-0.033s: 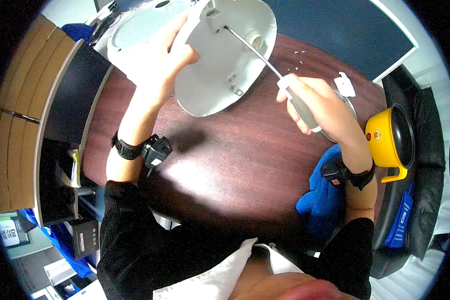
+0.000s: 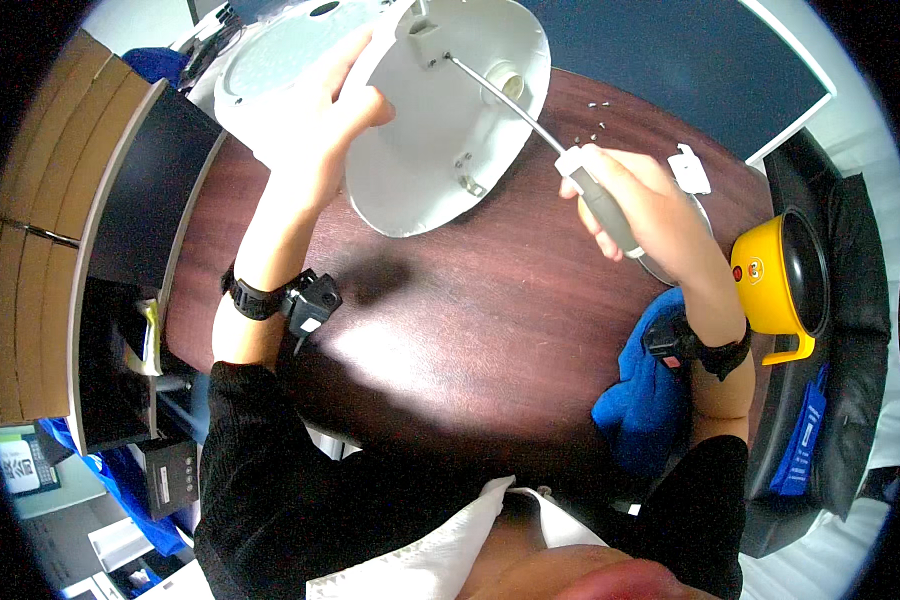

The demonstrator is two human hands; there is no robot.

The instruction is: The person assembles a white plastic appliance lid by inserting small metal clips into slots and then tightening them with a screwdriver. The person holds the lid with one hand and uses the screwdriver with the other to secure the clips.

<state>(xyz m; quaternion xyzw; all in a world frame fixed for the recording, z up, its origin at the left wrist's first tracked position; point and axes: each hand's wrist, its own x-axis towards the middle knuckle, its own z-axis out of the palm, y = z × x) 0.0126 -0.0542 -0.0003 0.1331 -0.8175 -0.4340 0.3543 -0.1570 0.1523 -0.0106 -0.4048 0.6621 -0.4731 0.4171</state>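
My left hand (image 2: 335, 130) is closed on the edge of a white hollow plastic housing (image 2: 405, 165), holding it tilted with its inside toward me. Glare washes out part of that hand. In my right hand (image 2: 645, 195) is a screwdriver (image 2: 510, 105) with a grey and white handle. Its long shaft slants up to the left, and the tip meets a small dark screw hole on the housing's inner wall. A round white part with a pale disc (image 2: 290, 55) lies behind my left hand; whether it joins the housing I cannot tell.
Several loose screws (image 2: 596, 125) and a small white plastic piece (image 2: 688, 170) lie on the dark wooden table (image 2: 450, 310). A blue cloth (image 2: 635, 400) sits under my right wrist. A yellow pot (image 2: 770, 275) stands at the right. Cardboard boxes (image 2: 40, 200) line the left.
The housing has shifted very slightly left, and the screwdriver tip has moved with it. The handle has turned a little in my right hand, showing more of its grey side.
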